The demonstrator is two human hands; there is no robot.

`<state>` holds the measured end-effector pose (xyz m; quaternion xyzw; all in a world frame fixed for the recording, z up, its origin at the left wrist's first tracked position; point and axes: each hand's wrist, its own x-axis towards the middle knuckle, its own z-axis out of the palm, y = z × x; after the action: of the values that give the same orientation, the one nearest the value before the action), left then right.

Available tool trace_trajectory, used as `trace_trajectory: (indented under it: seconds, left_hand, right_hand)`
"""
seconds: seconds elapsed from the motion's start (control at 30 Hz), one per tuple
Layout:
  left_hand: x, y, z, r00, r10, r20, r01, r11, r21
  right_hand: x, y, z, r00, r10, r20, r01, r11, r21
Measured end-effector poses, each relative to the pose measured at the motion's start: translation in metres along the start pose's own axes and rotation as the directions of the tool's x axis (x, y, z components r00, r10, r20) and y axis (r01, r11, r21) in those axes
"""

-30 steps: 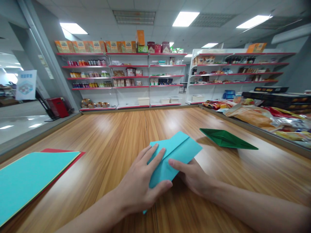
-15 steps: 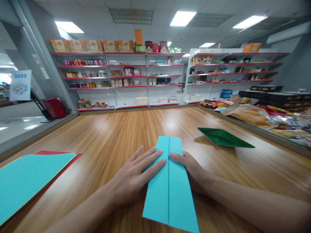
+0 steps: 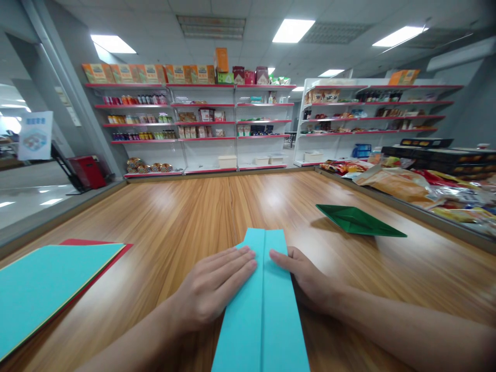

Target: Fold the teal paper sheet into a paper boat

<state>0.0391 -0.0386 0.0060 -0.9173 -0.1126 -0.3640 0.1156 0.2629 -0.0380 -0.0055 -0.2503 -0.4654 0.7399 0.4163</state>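
Observation:
A light-blue sheet of paper (image 3: pixel 267 315) folded into a long strip runs toward me, two flaps meeting at a seam down its middle. The fingers of my left hand (image 3: pixel 215 284) lie flat and close together on its left flap; the thumb is out of sight. A corner of blue paper sticks out just beyond those fingertips. My right hand (image 3: pixel 310 276) grips the strip's right edge, thumb on top and the other fingers hidden beneath. The strip's near end runs out of the picture.
A folded green paper shape (image 3: pixel 358 221) lies to the right on the wooden table (image 3: pixel 186 206). Flat blue, yellowish and red sheets (image 3: pixel 50 284) are stacked at left. Packaged goods (image 3: pixel 406 188) line the right edge; stocked shelves (image 3: pixel 205 139) stand beyond.
The folded strip has shifted toward me and slightly left. My left hand's fingers, spread before, have drawn together and lie flat on it. My right hand keeps its grip.

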Motion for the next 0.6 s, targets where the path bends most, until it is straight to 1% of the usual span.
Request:
trace_trajectory:
  seconds: [0.03,0.07,0.1,0.13,0.17,0.2,0.23,0.27,0.3,0.33,0.37,0.4,0.43,0.47,0.5,0.53,0.57,0.6]
  left_hand:
    - [-0.001,0.001,0.000,0.997,-0.060,-0.045,0.058,0.998,-0.040]
    - [-0.001,0.003,0.000,0.980,-0.177,-0.086,0.168,0.980,-0.107]
    - [-0.001,0.004,-0.001,0.934,-0.338,-0.114,0.313,0.931,-0.190]
    - [0.000,0.005,-0.002,0.857,-0.502,-0.118,0.459,0.846,-0.271]
    - [0.003,0.005,-0.002,0.753,-0.648,-0.116,0.586,0.740,-0.331]
    - [0.006,0.005,-0.003,0.653,-0.749,-0.112,0.670,0.641,-0.376]
    - [0.010,0.004,-0.003,0.567,-0.819,-0.087,0.720,0.544,-0.432]
    - [0.014,0.004,-0.003,0.489,-0.872,-0.021,0.741,0.427,-0.518]
    - [0.017,0.002,-0.004,0.438,-0.894,0.088,0.732,0.299,-0.613]
    - [0.020,0.001,-0.004,0.397,-0.885,0.243,0.705,0.124,-0.699]
    - [0.022,0.000,-0.004,0.376,-0.834,0.404,0.670,-0.057,-0.740]
    - [0.022,-0.001,-0.004,0.369,-0.757,0.539,0.650,-0.204,-0.732]
    - [0.022,-0.001,-0.004,0.361,-0.683,0.635,0.655,-0.299,-0.694]
    - [0.021,-0.002,-0.004,0.347,-0.621,0.703,0.675,-0.355,-0.647]
    - [0.020,-0.002,-0.005,0.332,-0.572,0.750,0.700,-0.383,-0.602]
    - [0.018,-0.003,-0.005,0.322,-0.539,0.778,0.722,-0.392,-0.570]
    - [0.017,-0.004,-0.006,0.325,-0.518,0.791,0.737,-0.385,-0.556]
    - [0.015,-0.005,-0.006,0.340,-0.506,0.793,0.748,-0.366,-0.554]
  right_hand:
    - [0.001,0.000,-0.001,0.999,-0.022,-0.028,0.022,1.000,-0.006]
    - [0.003,0.000,-0.004,0.995,-0.064,-0.077,0.062,0.998,-0.026]
    - [0.005,-0.001,-0.008,0.981,-0.129,-0.146,0.121,0.990,-0.066]
    - [0.008,-0.002,-0.014,0.950,-0.217,-0.225,0.191,0.973,-0.131]
    - [0.011,-0.003,-0.020,0.897,-0.309,-0.315,0.249,0.944,-0.218]
    - [0.014,-0.005,-0.027,0.840,-0.393,-0.374,0.290,0.908,-0.304]
    - [0.016,-0.007,-0.033,0.800,-0.447,-0.400,0.311,0.879,-0.361]
    - [0.019,-0.009,-0.039,0.782,-0.467,-0.414,0.309,0.866,-0.392]
    - [0.021,-0.011,-0.044,0.786,-0.457,-0.417,0.289,0.867,-0.406]
    - [0.023,-0.012,-0.047,0.801,-0.440,-0.406,0.266,0.869,-0.418]
    - [0.023,-0.013,-0.049,0.817,-0.432,-0.382,0.251,0.862,-0.440]
    - [0.023,-0.014,-0.049,0.824,-0.451,-0.344,0.257,0.838,-0.482]
    - [0.021,-0.015,-0.048,0.819,-0.499,-0.282,0.288,0.783,-0.551]
    - [0.019,-0.015,-0.045,0.806,-0.561,-0.188,0.332,0.692,-0.641]
    - [0.015,-0.015,-0.041,0.785,-0.616,-0.066,0.380,0.563,-0.734]
    - [0.012,-0.016,-0.036,0.765,-0.637,0.091,0.428,0.398,-0.812]
    - [0.008,-0.016,-0.032,0.754,-0.603,0.259,0.470,0.221,-0.854]
    - [0.004,-0.016,-0.027,0.738,-0.540,0.405,0.515,0.063,-0.855]
